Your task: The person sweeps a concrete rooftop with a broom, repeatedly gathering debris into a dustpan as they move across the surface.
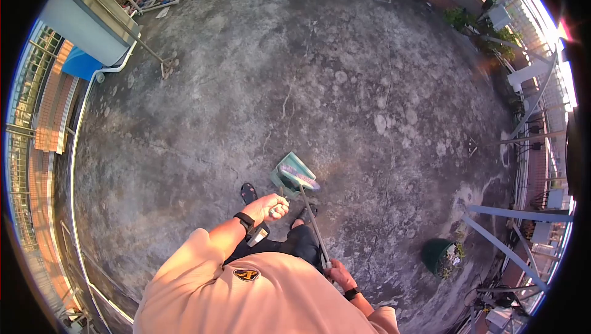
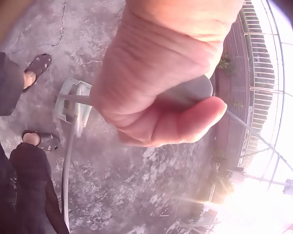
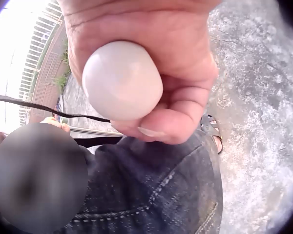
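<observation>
A green long-handled dustpan [image 1: 299,163] stands on the concrete in front of the feet. The broom head [image 1: 301,178], with pale bristles, overlaps the pan's opening. My left hand [image 1: 271,208] curls round the grey top of the dustpan handle [image 2: 193,92], whose pole [image 2: 78,99] runs down toward the pan. By the right hip, my right hand [image 1: 340,274] grips the upper end of the broom stick [image 1: 313,223], which slants down to the pan. In the right wrist view, the stick's rounded white end [image 3: 122,80] pokes out of the fist.
Stained concrete floor [image 1: 246,81] spreads all round. A dark green plant pot [image 1: 436,256] lies to the right, near slanted metal braces [image 1: 511,246]. A white pipe [image 1: 75,149] runs along the left edge. Sandalled feet [image 1: 248,192] are close to the dustpan.
</observation>
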`<state>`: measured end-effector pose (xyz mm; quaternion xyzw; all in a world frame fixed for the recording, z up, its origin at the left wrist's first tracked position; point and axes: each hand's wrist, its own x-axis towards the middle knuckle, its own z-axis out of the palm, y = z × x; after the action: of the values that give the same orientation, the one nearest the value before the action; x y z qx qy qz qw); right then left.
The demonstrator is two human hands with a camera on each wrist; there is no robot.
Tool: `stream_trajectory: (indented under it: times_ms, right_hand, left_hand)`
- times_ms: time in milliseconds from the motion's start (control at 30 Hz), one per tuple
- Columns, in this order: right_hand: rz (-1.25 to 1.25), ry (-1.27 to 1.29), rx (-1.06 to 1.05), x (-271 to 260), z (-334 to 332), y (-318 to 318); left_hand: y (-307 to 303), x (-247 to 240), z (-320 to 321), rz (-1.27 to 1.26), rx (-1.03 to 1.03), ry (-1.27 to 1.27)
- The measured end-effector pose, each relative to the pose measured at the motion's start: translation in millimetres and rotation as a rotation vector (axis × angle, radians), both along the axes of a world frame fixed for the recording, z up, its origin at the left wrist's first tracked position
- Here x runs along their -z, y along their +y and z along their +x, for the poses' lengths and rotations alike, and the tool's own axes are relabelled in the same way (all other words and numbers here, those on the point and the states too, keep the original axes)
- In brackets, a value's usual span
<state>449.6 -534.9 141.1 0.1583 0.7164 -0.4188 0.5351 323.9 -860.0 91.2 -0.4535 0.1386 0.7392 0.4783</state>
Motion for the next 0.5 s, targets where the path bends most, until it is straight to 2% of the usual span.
stream_trajectory:
  times_ms: [67, 200, 333, 500]
  right_hand:
    - [-0.044, -0.049, 0.153, 15, -1, -3]
    - [-0.026, 0.072, 0.116, 13, -66, -39]
    - [-0.055, 0.200, 0.143, 28, -155, -82]
    - [-0.027, 0.225, 0.158, 85, -230, -137]
  left_hand:
    - [-11, 0, 5, 0.052, -0.039, 0.053]
    - [-43, -2, 17, 0.143, -0.120, 0.032]
    - [-78, -8, 24, 0.122, -0.158, -0.005]
    - [-114, -17, 34, 0.042, -0.223, 0.045]
